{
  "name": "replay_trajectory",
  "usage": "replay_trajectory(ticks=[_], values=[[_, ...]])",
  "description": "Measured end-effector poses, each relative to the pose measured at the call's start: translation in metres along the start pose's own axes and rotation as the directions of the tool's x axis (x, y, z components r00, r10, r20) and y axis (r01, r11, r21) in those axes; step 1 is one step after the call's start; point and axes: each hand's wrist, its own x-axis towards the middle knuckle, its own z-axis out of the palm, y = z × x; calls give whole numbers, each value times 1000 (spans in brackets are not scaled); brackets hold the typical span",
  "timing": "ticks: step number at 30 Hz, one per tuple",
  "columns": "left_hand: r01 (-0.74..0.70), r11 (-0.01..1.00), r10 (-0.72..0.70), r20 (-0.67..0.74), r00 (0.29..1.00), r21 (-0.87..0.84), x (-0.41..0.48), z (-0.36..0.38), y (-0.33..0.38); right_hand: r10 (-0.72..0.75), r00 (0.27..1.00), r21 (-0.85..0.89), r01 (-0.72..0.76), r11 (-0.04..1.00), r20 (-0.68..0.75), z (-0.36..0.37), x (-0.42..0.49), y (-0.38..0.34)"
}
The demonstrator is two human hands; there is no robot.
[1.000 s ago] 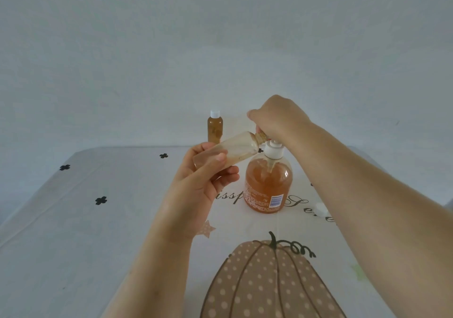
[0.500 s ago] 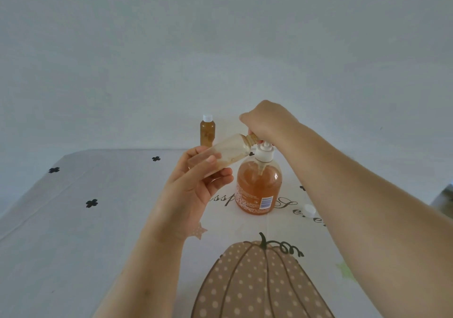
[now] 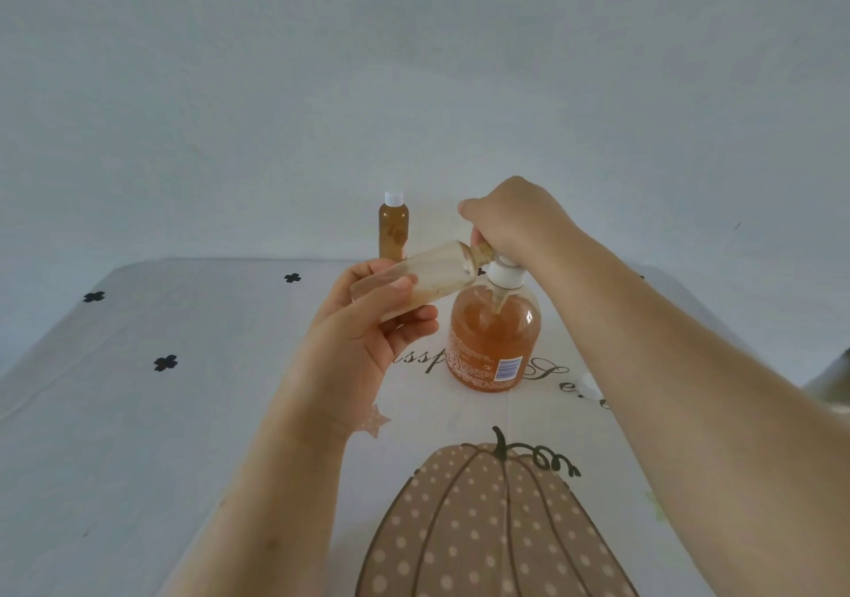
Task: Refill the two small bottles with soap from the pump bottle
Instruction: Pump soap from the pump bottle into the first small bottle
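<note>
My left hand (image 3: 368, 325) grips a small clear bottle (image 3: 437, 274), tilted nearly on its side with its open neck up against the pump spout. The pump bottle (image 3: 494, 339) stands upright on the table, full of orange soap, with a white pump collar. My right hand (image 3: 515, 219) sits curled over the pump head and hides it. A second small bottle (image 3: 393, 228), amber-filled with a white cap, stands upright behind my left hand.
A small white cap (image 3: 590, 382) lies on the tablecloth (image 3: 138, 412) right of the pump bottle, partly hidden by my right forearm. The cloth bears a dotted pumpkin print (image 3: 483, 527) in front. A plain wall rises behind the table.
The view has shifted slightly; both hands and the tilted small bottle stay at the pump spout. No clear change in the soap level.
</note>
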Motion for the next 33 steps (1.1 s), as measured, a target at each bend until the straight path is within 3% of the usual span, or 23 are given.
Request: replay_trajectory(ticks=[9,20,26,33], values=[[-17,1000,17,13,1000,-2,-2,2,1,-3,1000,5,4,1000,-26,-4,-7,-3],[-33,997,37,63,997,-64,-5,4,9,-80,995,-132,72,989,-55,-22,-17,-17],[-10,997,13,36,999,-75,-6,7,8,22,999,-58,-20,998,31,-20,-17,-16],[-25,1000,25,-2,1000,-10,-7,7,6,4,1000,2,-4,1000,-18,-8,-1,-6]])
